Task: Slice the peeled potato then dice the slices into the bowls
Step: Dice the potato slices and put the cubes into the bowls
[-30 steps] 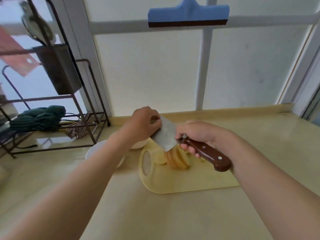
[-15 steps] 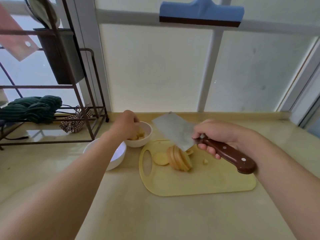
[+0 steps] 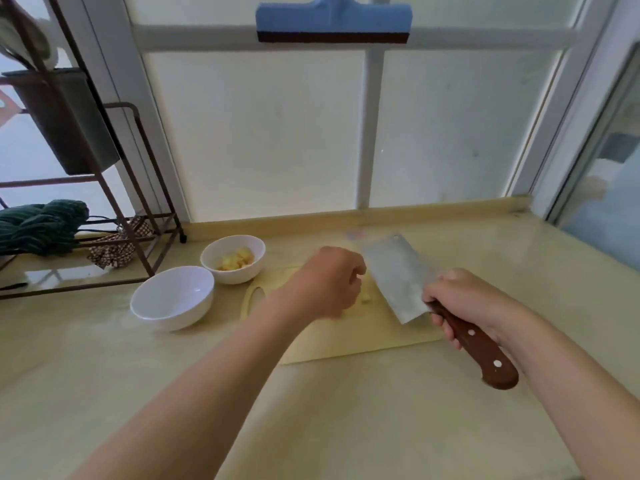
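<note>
A pale yellow cutting board (image 3: 363, 336) lies on the counter. My left hand (image 3: 325, 284) hovers low over its middle with curled fingers and hides the potato slices; one small potato piece (image 3: 366, 298) shows by its fingertips. Whether the hand grips a slice is hidden. My right hand (image 3: 460, 299) grips the brown handle of a cleaver (image 3: 398, 277), whose blade is tilted above the board's right part. Left of the board stand two white bowls: the far bowl (image 3: 209, 261) holds diced potato (image 3: 237, 259), the near bowl (image 3: 172, 299) has nothing in it.
A brown metal rack (image 3: 142, 202) stands at the back left, with a green cloth (image 3: 41, 226) and a checked cloth (image 3: 114, 251) on its lower shelf. A frosted window backs the counter, and a blue squeegee (image 3: 332, 19) hangs on its bar.
My left hand has come back from the far bowl to the board and now covers the slices. The cleaver stays lifted in my right hand.
</note>
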Available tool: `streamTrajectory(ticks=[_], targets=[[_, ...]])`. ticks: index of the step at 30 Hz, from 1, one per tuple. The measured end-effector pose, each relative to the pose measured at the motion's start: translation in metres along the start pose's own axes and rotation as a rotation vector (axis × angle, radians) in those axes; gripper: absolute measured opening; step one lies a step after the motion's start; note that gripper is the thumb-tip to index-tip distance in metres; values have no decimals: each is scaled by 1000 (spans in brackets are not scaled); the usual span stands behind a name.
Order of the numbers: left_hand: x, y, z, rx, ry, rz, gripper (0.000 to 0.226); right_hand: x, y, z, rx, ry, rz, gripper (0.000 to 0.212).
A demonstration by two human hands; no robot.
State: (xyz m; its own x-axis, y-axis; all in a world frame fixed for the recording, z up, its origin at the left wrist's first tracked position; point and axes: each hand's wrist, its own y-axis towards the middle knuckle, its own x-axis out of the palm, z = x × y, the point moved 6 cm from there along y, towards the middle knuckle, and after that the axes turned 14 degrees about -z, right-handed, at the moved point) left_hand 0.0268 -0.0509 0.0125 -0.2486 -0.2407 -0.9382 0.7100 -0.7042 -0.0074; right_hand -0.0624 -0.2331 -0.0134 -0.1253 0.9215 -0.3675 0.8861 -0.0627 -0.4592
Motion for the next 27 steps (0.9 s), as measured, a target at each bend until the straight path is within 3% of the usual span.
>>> streamTrajectory(ticks=[4, 6, 14, 19, 27], targets=[[42, 13, 14, -59, 190, -190, 27, 3, 5, 24, -7, 119, 10, 7], [46, 17, 19, -62, 274, -194, 15, 3, 8, 28, -18, 153, 11, 6], [47, 29, 23, -84, 318, -210, 14, 5, 13, 32, -21, 182, -30, 5], [-6, 26, 4, -100, 262, -43, 15, 2, 13, 34, -50, 185, -30, 7], [-87, -19, -101, -424, 137, 146, 18, 3, 19, 33, -63, 151, -30, 4]])
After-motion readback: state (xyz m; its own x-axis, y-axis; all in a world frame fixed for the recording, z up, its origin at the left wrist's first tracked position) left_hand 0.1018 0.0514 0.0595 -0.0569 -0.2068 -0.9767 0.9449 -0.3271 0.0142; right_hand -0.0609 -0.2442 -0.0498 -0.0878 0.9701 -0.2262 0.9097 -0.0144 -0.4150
